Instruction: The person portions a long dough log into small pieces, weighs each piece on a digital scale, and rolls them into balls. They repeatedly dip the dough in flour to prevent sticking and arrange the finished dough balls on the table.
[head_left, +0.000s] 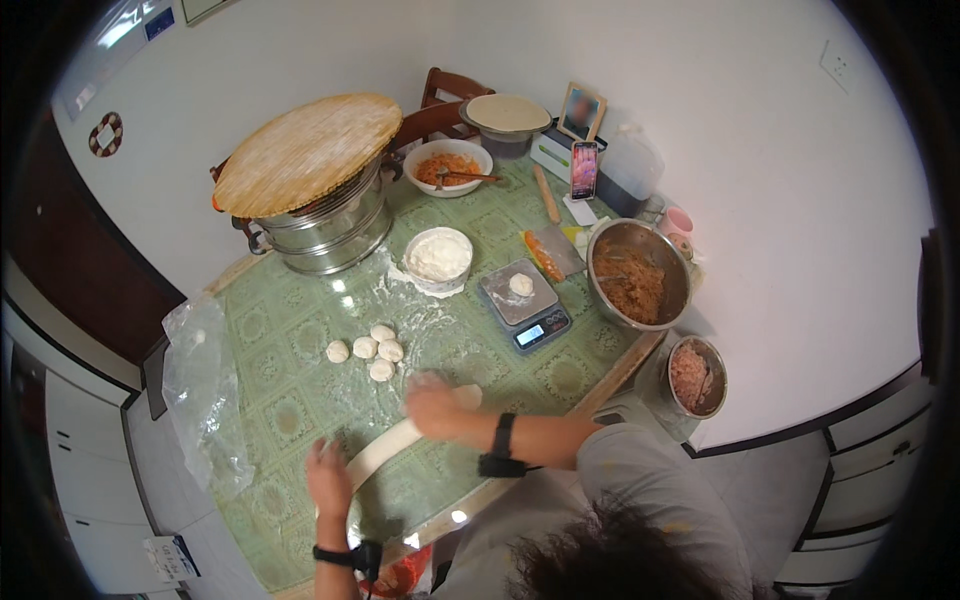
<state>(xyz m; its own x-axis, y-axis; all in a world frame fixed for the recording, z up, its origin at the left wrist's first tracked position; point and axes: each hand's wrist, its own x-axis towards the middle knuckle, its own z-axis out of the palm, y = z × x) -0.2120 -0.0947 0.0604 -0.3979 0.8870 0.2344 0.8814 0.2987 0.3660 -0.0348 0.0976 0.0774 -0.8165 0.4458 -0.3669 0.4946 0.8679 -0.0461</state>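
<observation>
A long roll of white dough (386, 452) lies slantwise on the table near its front edge. Over the right part of this roll is my right hand (433, 405), blurred; its fingers are hard to make out. My left hand (328, 476) is at the roll's left end, fingers slightly apart and pointing away from me, and it hides that end. Several round dough pieces (365, 347) sit together beyond my hands on the floured cloth. One more dough ball (521, 284) rests on a digital kitchen scale (536, 319) with a lit display.
A flour bowl (439, 259) stands mid-table. Right are a steel bowl of filling (637, 277) and a smaller bowl of minced meat (694, 375). A steamer pot (330, 236) under a round woven tray (311, 154) stands back left. A rolling pin (547, 195) lies near a phone (583, 171).
</observation>
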